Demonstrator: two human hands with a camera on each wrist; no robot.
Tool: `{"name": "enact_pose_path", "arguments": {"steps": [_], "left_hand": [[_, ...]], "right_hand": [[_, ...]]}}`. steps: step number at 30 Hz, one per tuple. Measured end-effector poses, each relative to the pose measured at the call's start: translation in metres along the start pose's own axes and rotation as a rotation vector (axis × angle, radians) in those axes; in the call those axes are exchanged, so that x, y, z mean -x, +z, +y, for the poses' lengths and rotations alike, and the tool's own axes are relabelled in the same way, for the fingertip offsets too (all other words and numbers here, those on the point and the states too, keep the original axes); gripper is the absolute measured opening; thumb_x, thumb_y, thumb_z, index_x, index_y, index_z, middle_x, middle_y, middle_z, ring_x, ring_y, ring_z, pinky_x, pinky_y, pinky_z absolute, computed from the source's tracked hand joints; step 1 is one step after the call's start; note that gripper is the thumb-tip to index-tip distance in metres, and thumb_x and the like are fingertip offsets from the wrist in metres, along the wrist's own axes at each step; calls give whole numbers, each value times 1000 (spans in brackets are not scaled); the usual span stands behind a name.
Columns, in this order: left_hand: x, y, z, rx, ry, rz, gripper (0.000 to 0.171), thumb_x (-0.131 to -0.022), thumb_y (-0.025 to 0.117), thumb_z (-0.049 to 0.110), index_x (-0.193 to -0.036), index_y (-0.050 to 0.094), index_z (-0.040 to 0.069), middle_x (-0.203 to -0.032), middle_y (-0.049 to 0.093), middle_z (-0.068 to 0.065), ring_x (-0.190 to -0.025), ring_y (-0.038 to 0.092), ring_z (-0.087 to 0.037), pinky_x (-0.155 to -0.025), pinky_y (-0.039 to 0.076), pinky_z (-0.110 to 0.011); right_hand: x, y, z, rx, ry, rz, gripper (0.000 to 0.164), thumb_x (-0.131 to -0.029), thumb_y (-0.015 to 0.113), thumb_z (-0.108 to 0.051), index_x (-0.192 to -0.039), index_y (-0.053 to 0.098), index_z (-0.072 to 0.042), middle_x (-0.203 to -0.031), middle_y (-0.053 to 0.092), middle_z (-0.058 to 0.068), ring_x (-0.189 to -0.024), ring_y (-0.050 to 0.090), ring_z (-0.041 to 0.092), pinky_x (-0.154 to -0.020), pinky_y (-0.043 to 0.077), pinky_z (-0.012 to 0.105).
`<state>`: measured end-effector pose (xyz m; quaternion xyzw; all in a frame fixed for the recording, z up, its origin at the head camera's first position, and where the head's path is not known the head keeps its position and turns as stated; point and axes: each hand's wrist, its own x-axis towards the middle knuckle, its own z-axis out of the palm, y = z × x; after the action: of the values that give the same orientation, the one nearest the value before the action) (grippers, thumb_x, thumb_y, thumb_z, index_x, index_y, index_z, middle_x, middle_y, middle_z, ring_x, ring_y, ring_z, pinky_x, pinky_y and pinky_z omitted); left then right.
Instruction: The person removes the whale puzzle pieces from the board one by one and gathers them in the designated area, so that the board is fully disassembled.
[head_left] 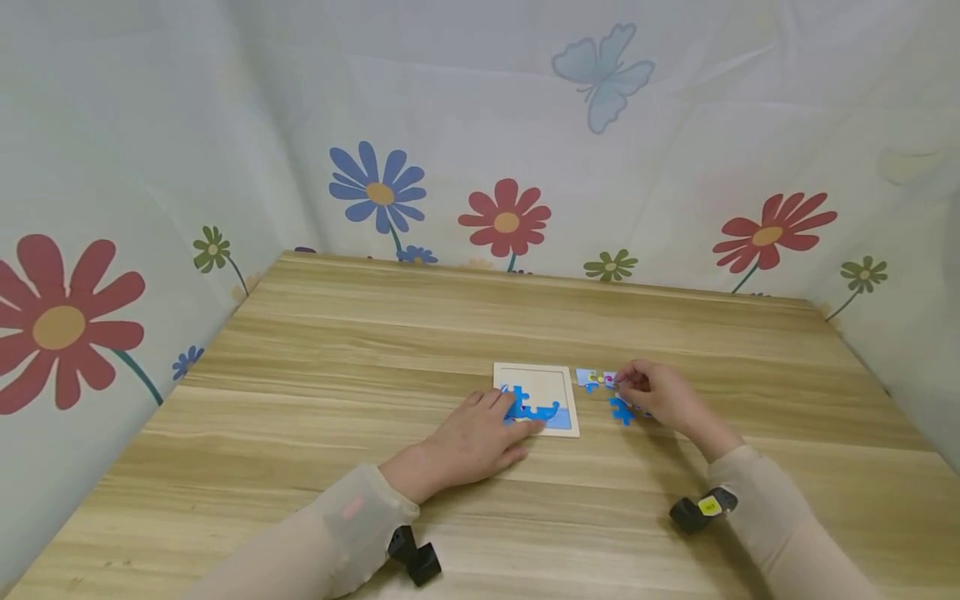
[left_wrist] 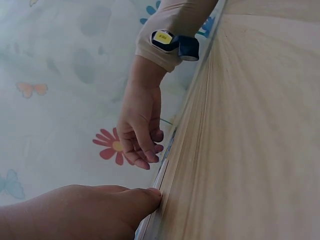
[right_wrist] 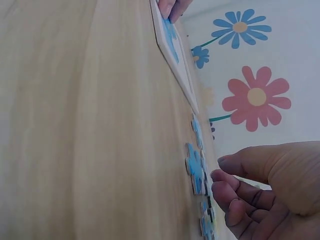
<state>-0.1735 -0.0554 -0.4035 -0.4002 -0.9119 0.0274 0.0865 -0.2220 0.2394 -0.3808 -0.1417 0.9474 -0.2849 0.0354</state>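
Note:
A small square jigsaw tray (head_left: 553,385) with a pale wooden rim lies on the table. Blue puzzle pieces (head_left: 537,412) fill part of its lower half; the upper part shows bare wood. My left hand (head_left: 476,437) rests over the tray's left and lower side, fingers and thumb extended onto it and hiding some of the pieces. To the right of the tray, my right hand (head_left: 663,398) hovers close over several loose jigsaw pieces (head_left: 592,378). In the right wrist view its fingers are loosely bent, with nothing between thumb and fingertips, beside a blue piece (right_wrist: 196,167).
The wood-grain table (head_left: 360,325) extends around the tray on all sides. A white curtain (head_left: 450,108) printed with flowers and a butterfly hangs behind it and at both sides. Black wrist cameras (head_left: 701,510) sit on both sleeves.

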Motion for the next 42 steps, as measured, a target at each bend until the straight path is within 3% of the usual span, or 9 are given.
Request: {"name": "enact_pose_path", "arguments": {"steps": [14, 23, 34, 42], "left_hand": [[-1, -2, 1, -8, -2, -22, 44, -98, 48, 46, -140, 49, 34, -139, 50, -17, -127, 50, -31, -104, 44, -46], [-1, -7, 4, -60, 11, 14, 46, -96, 50, 47, -138, 52, 29, -136, 53, -13, -126, 51, -28, -101, 45, -43], [-2, -12, 15, -34, 31, -56, 52, -98, 44, 51, -143, 45, 25, -141, 49, -10, -130, 47, -26, -103, 44, -43], [-1, -7, 19, -64, 50, -34, 56, -97, 42, 56, -142, 46, 23, -136, 51, -9, -126, 50, -23, -102, 45, -40]], "right_hand": [[-10, 5, -23, -13, -43, 37, 14, -93, 61, -9, -103, 65, 0, -89, 65, 10, -78, 56, 16, -68, 46, 27], [-16, 12, -37, -46, -91, 28, 15, -92, 61, -9, -102, 65, 2, -89, 65, 10, -79, 58, 16, -69, 48, 26], [-22, 19, -51, -72, -119, 27, 16, -93, 61, -14, -102, 67, -2, -92, 66, 9, -80, 56, 15, -69, 46, 25], [-28, 26, -61, -59, -121, 10, 17, -93, 61, -15, -105, 67, -3, -92, 66, 8, -84, 58, 17, -74, 47, 28]]}}
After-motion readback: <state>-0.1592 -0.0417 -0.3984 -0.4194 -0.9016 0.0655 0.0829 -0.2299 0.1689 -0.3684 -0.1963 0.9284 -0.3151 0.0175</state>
